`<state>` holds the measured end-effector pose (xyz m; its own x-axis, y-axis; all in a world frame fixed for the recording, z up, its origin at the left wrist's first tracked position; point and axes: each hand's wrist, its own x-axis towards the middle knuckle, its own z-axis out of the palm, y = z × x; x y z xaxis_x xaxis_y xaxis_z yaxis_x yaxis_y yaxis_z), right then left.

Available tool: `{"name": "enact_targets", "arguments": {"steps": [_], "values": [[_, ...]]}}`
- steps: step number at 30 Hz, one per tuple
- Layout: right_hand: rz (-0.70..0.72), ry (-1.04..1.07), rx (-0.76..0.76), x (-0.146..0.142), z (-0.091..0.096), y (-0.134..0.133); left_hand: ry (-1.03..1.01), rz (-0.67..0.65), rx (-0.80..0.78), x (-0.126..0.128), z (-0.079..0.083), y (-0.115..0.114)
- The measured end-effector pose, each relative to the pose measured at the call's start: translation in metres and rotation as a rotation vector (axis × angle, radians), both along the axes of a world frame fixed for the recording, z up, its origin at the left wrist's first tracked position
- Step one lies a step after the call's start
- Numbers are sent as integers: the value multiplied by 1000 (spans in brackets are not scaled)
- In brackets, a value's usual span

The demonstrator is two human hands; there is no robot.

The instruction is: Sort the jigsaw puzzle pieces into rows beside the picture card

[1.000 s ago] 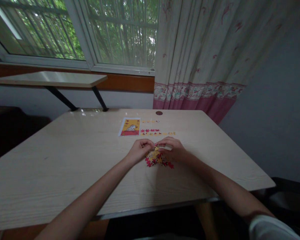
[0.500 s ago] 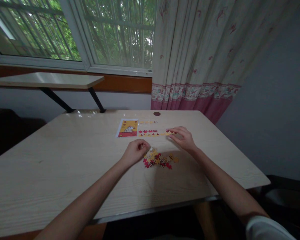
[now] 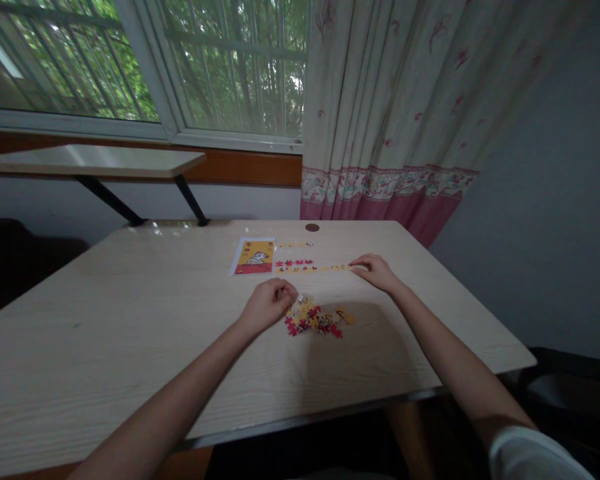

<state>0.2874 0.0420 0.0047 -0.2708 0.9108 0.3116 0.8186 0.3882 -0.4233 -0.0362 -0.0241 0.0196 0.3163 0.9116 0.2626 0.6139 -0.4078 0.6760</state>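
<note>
A loose pile of red, yellow and white jigsaw puzzle pieces (image 3: 317, 320) lies on the table in front of me. Curled at the pile's upper left edge is my left hand (image 3: 271, 302), its fingers closed; whatever they may hold is hidden. My right hand (image 3: 375, 272) pinches a small dark reddish puzzle piece (image 3: 351, 266) at the right end of a yellow row of pieces (image 3: 325, 269). Above that row runs a shorter red row of pieces (image 3: 295, 263). Farther back is a short yellow row (image 3: 295, 245).
Left of the rows lies a picture sheet (image 3: 254, 257) with a cartoon animal on yellow and red. A dark round disc (image 3: 312, 227) sits at the table's (image 3: 145, 333) back edge. A raised shelf (image 3: 95, 160) stands at the back left, a curtain (image 3: 380, 133) behind.
My right hand has shifted right along the yellow row, and the reddish piece has gone with it. More of the row's right end shows now. My left hand has stayed by the pile.
</note>
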Motion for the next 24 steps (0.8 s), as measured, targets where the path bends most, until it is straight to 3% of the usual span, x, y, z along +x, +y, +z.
{"name": "enact_targets", "arguments": {"steps": [12, 19, 24], "values": [[13, -20, 69, -3, -4, 2, 20, -22, 45, 1, -3, 1], [-3, -75, 79, -2, -2, 1, 62, -55, 45, 4, 4, -4], [49, -21, 151, -24, 8, -12, 145, -131, 106, 8, 2, -5]]}}
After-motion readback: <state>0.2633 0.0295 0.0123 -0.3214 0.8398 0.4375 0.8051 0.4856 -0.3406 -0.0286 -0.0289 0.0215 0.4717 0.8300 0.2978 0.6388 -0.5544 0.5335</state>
